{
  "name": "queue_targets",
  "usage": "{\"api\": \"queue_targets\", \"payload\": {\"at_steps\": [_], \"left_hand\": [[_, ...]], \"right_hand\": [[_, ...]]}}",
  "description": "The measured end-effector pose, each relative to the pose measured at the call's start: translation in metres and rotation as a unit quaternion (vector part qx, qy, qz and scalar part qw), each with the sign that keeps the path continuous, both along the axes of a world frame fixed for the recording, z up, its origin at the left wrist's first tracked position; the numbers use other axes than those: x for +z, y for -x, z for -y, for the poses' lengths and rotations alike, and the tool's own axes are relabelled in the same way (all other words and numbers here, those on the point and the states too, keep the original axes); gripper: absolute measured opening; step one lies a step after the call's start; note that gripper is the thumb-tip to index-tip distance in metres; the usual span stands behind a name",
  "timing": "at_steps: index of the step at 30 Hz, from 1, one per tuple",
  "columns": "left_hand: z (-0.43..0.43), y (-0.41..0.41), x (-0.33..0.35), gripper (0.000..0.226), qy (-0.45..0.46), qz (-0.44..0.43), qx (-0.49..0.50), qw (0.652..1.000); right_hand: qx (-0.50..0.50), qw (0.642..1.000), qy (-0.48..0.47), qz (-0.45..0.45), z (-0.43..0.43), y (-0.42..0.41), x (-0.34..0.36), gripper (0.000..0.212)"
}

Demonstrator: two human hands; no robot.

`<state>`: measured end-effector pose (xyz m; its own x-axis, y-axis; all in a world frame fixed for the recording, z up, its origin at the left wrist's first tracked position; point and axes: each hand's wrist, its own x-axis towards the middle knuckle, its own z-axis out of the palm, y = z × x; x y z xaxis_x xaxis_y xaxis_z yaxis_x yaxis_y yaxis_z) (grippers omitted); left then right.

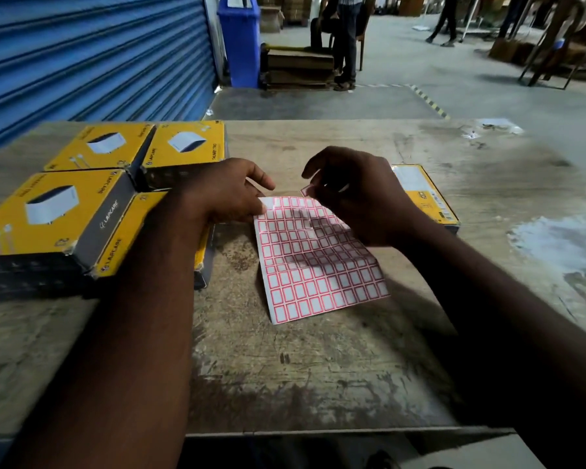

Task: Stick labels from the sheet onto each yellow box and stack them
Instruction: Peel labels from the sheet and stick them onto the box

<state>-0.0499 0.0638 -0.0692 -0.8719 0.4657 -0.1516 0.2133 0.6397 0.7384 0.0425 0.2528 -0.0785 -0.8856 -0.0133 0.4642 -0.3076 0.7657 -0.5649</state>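
A sheet of red-bordered white labels [313, 262] lies on the worn wooden table [318, 377], its far end lifted. My left hand [230, 191] pinches the sheet's top left corner. Just above the sheet's top edge, my right hand [356, 194] pinches a single peeled label [307, 190] between thumb and fingertips. Several yellow boxes [48, 214] with a white charger pictured on them sit in a group at the left, partly under my left forearm. Another yellow box [427, 194] lies behind my right hand, mostly hidden by it.
A blue roller shutter [92, 55] and a blue bin [239, 38] stand beyond the table's far left. People stand and walk on the concrete floor at the back. White smears mark the table's right side [555, 238].
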Motion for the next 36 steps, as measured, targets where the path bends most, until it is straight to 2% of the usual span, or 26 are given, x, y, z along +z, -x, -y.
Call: {"api": "queue_targets", "payload": {"at_steps": [5, 8, 11, 13, 15, 18, 21, 23, 28, 34, 36], "left_hand": [[-0.006, 0.002, -0.008, 0.040, 0.010, -0.072, 0.034, 0.997], [-0.016, -0.003, -0.011, 0.038, 0.027, -0.173, 0.037, 0.984], [-0.033, -0.017, -0.010, 0.032, -0.019, -0.294, 0.016, 0.955], [-0.046, -0.029, -0.009, 0.024, -0.067, -0.327, -0.011, 0.943], [-0.057, -0.041, -0.009, 0.018, -0.093, -0.320, -0.038, 0.942], [-0.067, -0.055, -0.012, 0.018, -0.102, -0.255, -0.070, 0.959], [-0.071, -0.063, -0.016, 0.039, -0.070, -0.197, -0.102, 0.972], [-0.073, -0.068, -0.018, 0.052, -0.037, -0.185, -0.121, 0.975], [-0.077, -0.071, -0.024, 0.066, 0.003, -0.191, -0.136, 0.972], [-0.077, -0.062, -0.023, 0.071, -0.091, -0.132, -0.058, 0.985], [-0.077, -0.062, -0.020, 0.051, -0.154, -0.068, -0.056, 0.984]], "right_hand": [[0.010, 0.997, -0.020, 0.068, -0.020, -0.003, 0.011, 0.014], [0.040, 0.995, 0.016, 0.089, -0.035, -0.010, 0.016, 0.013], [0.047, 0.993, 0.047, 0.096, -0.050, -0.020, 0.018, 0.015], [0.049, 0.993, 0.053, 0.094, -0.060, -0.029, 0.018, 0.012], [0.039, 0.993, 0.062, 0.097, -0.073, -0.037, 0.018, 0.009], [0.010, 0.988, 0.100, 0.119, -0.096, -0.051, 0.018, 0.012], [-0.020, 0.972, 0.171, 0.159, -0.109, -0.059, 0.017, 0.017], [-0.027, 0.957, 0.228, 0.180, -0.109, -0.061, 0.016, 0.009], [-0.029, 0.951, 0.252, 0.174, -0.099, -0.058, 0.014, 0.012], [-0.009, 0.948, 0.285, 0.143, -0.086, -0.054, 0.012, 0.021], [-0.015, 0.948, 0.288, 0.136, -0.083, -0.053, 0.012, 0.021]]}}
